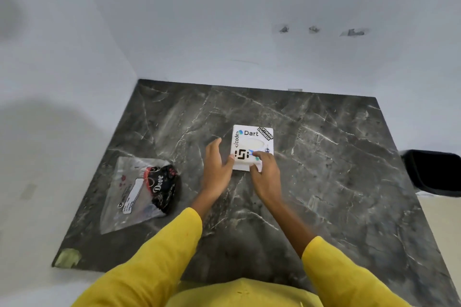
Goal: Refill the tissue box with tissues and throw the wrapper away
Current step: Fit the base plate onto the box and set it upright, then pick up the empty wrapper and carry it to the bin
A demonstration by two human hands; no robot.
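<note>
A white tissue box (253,139) covered in stickers stands on the dark marble table (336,182), near its middle, with an oval slot on top. My left hand (216,164) rests against the box's left side, fingers spread and thumb on the top near the front edge. My right hand (265,174) grips the box's front right corner, fingers on the top. Left of my hands lies a clear plastic wrapper (139,192) with black and red print, flat and crumpled on the table.
A black bin (434,172) stands on the floor past the table's right edge. White walls close the table on the left and back. A piece of green tape (68,257) sticks to the table's front left corner.
</note>
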